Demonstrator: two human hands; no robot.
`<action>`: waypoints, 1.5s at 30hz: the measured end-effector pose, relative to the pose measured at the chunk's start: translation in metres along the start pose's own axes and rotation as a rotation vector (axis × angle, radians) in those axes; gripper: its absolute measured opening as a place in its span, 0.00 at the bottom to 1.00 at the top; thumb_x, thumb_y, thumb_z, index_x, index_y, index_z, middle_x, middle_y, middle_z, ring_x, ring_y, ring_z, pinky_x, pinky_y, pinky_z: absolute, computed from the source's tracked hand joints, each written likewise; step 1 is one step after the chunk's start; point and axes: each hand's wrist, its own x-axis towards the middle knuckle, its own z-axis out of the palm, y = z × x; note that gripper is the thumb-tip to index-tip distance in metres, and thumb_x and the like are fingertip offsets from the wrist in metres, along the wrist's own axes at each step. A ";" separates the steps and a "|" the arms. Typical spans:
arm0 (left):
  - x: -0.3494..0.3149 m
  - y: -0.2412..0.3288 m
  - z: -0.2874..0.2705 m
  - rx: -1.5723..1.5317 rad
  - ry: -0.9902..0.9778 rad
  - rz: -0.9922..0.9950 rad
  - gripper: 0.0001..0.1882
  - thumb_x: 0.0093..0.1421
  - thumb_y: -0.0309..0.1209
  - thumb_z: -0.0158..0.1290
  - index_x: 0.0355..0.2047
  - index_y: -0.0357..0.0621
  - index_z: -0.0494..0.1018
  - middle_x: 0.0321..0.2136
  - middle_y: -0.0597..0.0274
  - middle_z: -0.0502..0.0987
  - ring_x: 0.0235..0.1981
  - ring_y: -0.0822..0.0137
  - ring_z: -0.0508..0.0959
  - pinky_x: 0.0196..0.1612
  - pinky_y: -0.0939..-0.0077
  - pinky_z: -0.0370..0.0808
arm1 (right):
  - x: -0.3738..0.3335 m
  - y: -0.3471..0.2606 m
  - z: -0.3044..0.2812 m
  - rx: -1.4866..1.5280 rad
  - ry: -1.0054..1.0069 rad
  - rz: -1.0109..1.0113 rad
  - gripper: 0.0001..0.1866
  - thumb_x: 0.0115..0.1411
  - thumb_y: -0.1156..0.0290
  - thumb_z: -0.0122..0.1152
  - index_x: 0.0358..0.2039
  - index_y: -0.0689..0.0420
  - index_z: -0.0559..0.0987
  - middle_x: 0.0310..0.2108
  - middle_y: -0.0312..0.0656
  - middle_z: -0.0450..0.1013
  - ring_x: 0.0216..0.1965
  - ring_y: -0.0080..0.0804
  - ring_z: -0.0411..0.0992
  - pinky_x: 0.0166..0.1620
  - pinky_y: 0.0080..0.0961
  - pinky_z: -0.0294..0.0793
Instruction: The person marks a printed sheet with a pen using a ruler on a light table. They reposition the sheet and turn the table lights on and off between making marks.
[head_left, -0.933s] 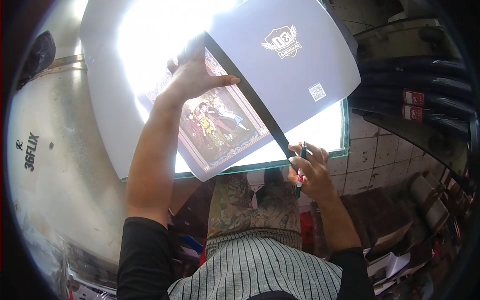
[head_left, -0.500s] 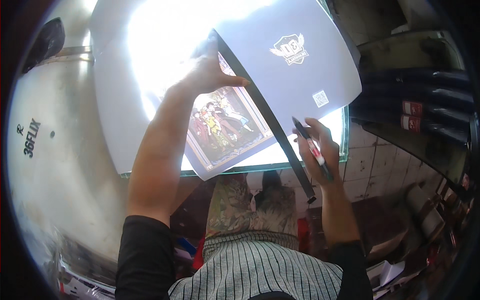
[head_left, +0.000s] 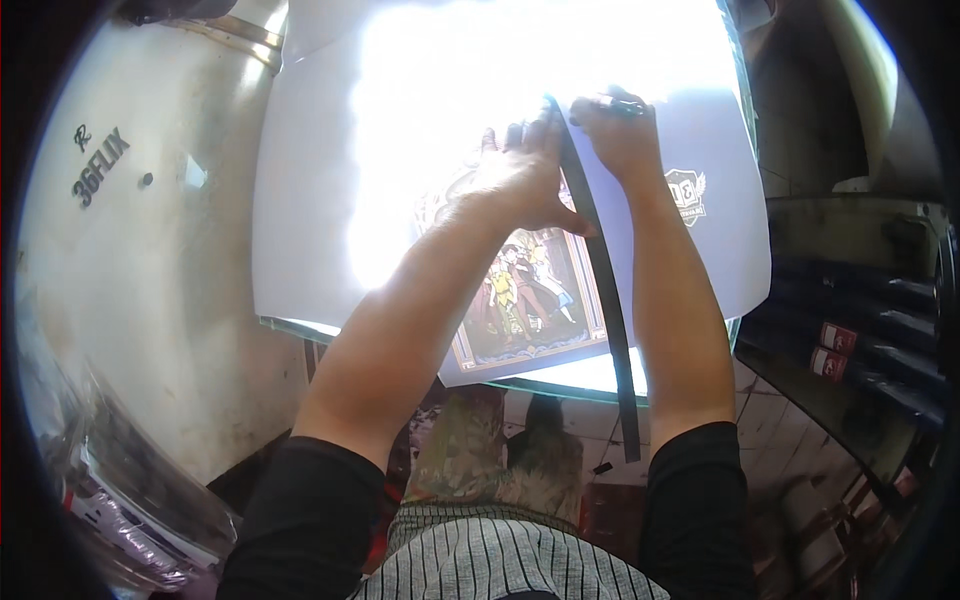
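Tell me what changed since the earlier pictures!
The right hand let go of the near end of the black straightedge and moved forward, beside its far end. The view shifted. The left hand still rests on the straightedge and printed sheet; the right hand apparently kept the pen.

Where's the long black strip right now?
In the head view, the long black strip is right of centre, between the left hand and right forearm, along the colourful picture's right edge; its lower end reaches past the glass edge.
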 end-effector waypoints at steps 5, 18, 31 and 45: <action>-0.002 0.001 -0.006 0.038 -0.064 -0.010 0.79 0.36 0.67 0.70 0.74 0.36 0.37 0.74 0.44 0.40 0.76 0.47 0.38 0.75 0.42 0.40 | 0.005 -0.009 -0.004 0.013 -0.107 0.097 0.16 0.55 0.63 0.61 0.39 0.60 0.84 0.28 0.45 0.82 0.30 0.33 0.80 0.39 0.30 0.79; 0.008 0.011 0.001 0.076 -0.091 -0.035 0.79 0.37 0.72 0.66 0.74 0.37 0.35 0.75 0.45 0.37 0.76 0.49 0.36 0.75 0.48 0.40 | -0.184 -0.072 -0.126 0.130 -0.287 0.368 0.11 0.59 0.70 0.68 0.39 0.63 0.82 0.28 0.44 0.81 0.30 0.26 0.79 0.34 0.24 0.76; 0.006 -0.006 0.011 0.071 -0.055 0.040 0.77 0.37 0.77 0.62 0.74 0.39 0.41 0.74 0.40 0.41 0.75 0.43 0.38 0.72 0.38 0.40 | -0.369 -0.135 -0.119 -0.374 0.021 0.394 0.23 0.57 0.71 0.73 0.50 0.58 0.73 0.40 0.54 0.77 0.32 0.47 0.79 0.30 0.33 0.79; 0.005 -0.028 0.038 -0.025 0.338 0.320 0.62 0.53 0.65 0.60 0.71 0.32 0.47 0.72 0.35 0.46 0.75 0.40 0.43 0.74 0.44 0.39 | -0.363 -0.130 -0.082 -0.304 0.125 0.417 0.21 0.55 0.81 0.68 0.51 0.57 0.79 0.30 0.48 0.71 0.23 0.42 0.74 0.24 0.35 0.72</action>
